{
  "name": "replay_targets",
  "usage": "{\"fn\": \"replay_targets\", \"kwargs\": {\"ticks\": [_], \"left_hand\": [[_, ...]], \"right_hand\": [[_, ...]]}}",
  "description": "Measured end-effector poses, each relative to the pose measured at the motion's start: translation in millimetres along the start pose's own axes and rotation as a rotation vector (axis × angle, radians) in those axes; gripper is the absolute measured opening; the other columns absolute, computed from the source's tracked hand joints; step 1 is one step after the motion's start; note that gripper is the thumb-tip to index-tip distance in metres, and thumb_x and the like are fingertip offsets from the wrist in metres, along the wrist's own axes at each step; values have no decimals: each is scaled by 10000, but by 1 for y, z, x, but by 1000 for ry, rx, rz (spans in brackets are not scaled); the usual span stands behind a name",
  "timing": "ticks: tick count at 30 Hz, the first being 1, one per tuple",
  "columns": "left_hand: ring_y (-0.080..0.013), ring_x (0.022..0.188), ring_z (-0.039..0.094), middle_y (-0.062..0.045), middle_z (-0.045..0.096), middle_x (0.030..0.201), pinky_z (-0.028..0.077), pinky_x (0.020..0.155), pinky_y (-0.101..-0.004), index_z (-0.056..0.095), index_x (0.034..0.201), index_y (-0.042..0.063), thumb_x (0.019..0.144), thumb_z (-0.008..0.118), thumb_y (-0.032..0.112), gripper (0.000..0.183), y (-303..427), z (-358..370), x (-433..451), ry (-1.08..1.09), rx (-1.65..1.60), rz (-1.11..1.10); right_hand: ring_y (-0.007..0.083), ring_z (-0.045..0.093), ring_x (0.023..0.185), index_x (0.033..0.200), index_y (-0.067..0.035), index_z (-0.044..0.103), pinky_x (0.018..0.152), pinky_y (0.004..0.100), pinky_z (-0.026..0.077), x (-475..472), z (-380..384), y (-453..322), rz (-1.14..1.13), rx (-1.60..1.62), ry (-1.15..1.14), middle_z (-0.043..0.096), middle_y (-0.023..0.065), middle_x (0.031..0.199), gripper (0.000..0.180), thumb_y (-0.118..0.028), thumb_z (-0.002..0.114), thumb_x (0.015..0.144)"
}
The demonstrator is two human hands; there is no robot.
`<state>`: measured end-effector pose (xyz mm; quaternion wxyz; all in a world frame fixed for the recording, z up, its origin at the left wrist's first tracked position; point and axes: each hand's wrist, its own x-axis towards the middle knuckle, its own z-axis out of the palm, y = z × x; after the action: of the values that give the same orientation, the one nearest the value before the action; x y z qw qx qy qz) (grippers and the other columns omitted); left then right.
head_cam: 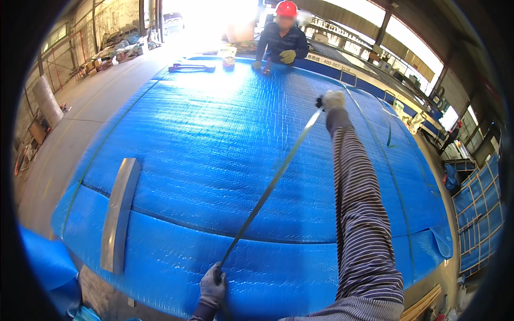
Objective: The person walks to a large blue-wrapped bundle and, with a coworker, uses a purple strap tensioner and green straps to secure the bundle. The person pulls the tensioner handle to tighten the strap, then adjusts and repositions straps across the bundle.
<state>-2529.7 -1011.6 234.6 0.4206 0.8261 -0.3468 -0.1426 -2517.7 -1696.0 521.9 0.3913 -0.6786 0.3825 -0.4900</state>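
Observation:
Before me lies a wide load wrapped in blue sheeting point(241, 160). A green strap point(273, 182) stretches diagonally over it between my two hands. My gloved left hand point(213, 283), at the near edge, is closed around the strap's lower end. My gloved right hand point(334, 100) reaches far out over the sheeting, closed at the strap's upper end, with something small and dark beside the fingers. A rectangular metal bar point(119, 216) lies across a seam at the left. Another green strap point(385, 160) runs over the sheeting at the right.
At the far edge stands a person in a red helmet point(286, 9) and gloves, beside a red-handled tool point(266, 67). A long tool point(192, 68) and a tub point(228, 58) lie nearby. A blue panel with a wooden lattice point(480, 216) stands at right.

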Motion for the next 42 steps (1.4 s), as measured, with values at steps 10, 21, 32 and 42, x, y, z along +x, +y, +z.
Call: {"fn": "replay_targets", "kwargs": {"ticks": [10, 21, 32, 42], "left_hand": [[-104, 775, 695, -58, 730, 927, 595, 683, -287, 682, 1252, 32, 1003, 734, 200, 304, 77, 59, 59, -589, -634, -283], [-159, 848, 700, -102, 704, 967, 588, 756, -316, 437, 1523, 13, 990, 743, 154, 631, 93, 130, 241, -806, -891, -136], [-187, 1000, 686, -150, 685, 1132, 586, 867, -345, 295, 1618, -25, 981, 758, 176, 813, 76, 117, 261, -812, -1492, -440], [-193, 1029, 693, -157, 701, 1136, 572, 934, -354, 352, 1600, -17, 929, 803, 122, 821, 71, 108, 256, -640, -1402, -434]], "right_hand": [[100, 516, 557, 1525, -97, 504, 455, 283, 449, -24, 14, 32, 18, -150, -543, 633, 34, 787, 439, -187, 471, 1097], [101, 528, 524, 1585, -111, 442, 443, 291, 443, -18, 207, 29, 77, 19, -613, 610, 27, 754, 494, -176, 473, 1095], [177, 672, 624, 1526, -43, 456, 509, 342, 579, 21, 252, 142, 219, -312, -405, 685, 114, 842, 465, -140, 450, 1072], [209, 665, 577, 1418, -7, 489, 468, 361, 571, 65, 261, 169, 161, -291, -367, 697, 163, 851, 390, -134, 439, 1053]]}}
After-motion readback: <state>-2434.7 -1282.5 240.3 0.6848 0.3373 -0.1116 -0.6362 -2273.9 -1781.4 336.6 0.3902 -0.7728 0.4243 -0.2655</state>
